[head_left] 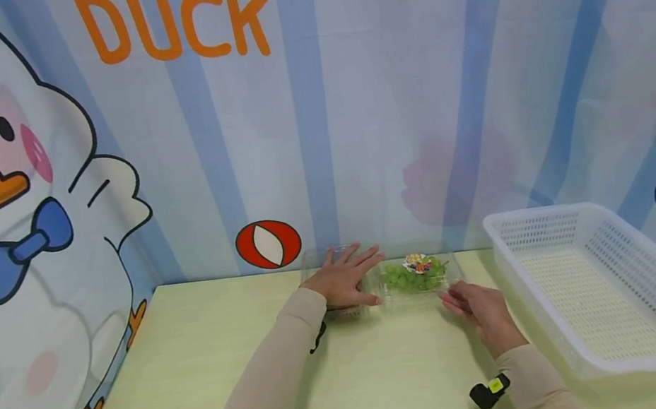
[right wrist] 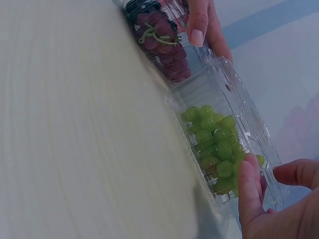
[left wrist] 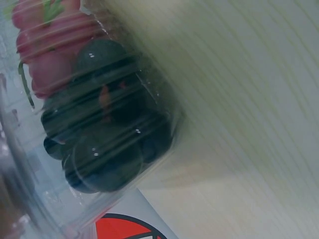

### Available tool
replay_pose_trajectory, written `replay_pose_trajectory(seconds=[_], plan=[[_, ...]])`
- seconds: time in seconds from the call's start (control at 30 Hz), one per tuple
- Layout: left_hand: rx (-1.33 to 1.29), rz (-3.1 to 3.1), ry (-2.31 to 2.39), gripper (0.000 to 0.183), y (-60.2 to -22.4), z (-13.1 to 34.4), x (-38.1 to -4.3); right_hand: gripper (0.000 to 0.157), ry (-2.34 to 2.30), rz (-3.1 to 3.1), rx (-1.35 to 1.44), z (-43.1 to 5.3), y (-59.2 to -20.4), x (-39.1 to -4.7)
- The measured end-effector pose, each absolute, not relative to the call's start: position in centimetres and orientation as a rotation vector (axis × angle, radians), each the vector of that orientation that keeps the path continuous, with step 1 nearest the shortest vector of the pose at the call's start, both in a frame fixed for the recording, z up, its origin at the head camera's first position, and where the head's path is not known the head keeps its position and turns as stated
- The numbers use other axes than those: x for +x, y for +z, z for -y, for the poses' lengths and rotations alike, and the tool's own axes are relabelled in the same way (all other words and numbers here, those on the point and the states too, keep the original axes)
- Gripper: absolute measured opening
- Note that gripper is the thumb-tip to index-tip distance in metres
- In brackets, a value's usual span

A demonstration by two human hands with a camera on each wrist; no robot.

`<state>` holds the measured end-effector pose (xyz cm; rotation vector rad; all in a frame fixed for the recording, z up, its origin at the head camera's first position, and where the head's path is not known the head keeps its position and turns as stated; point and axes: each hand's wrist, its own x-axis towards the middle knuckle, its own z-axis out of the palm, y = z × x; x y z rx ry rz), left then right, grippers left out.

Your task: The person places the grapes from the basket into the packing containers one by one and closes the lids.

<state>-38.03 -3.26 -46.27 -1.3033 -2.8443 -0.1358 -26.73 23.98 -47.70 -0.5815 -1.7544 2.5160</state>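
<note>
A clear plastic box of green grapes (head_left: pixel 415 279), with a fruit sticker on its lid, lies by the wall at the back of the table. My right hand (head_left: pixel 480 309) is at its front right corner; in the right wrist view its thumb (right wrist: pixel 296 172) and fingers (right wrist: pixel 250 186) pinch the box's rim. Left of it stands a second clear box, holding red grapes (right wrist: pixel 162 35) and dark grapes (left wrist: pixel 107 144). My left hand (head_left: pixel 346 279) rests on this box's lid with straight, spread fingers, covering most of it in the head view.
A white perforated plastic basket (head_left: pixel 552 319) stands to the right on the pale yellow table (head_left: pixel 394 380). Behind the table hangs a blue-striped cloth (head_left: pixel 363 99) with duck drawings. Each wrist wears a small black device (head_left: pixel 489 391).
</note>
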Motion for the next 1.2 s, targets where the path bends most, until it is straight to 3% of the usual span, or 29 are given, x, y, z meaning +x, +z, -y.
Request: replay_pose_trajectory(seconds=[0.2,0.53,1.2], plan=[[-1.291,2.852,-0.114,0.089,-46.2,3.2,-38.0,0.026,2.630,1.660,-0.616,-23.4,-47.2,-26.3],[-1.290,2.856,-0.117,0.089,-46.0,3.1,-37.7,0.055,2.697,1.613,-0.636,-22.7,-47.5,-26.2],[-1.299,2.840,-0.140,0.088,-45.9,3.3,-37.7,0.052,2.701,1.593,-0.629,-20.6,-48.2,-26.9]])
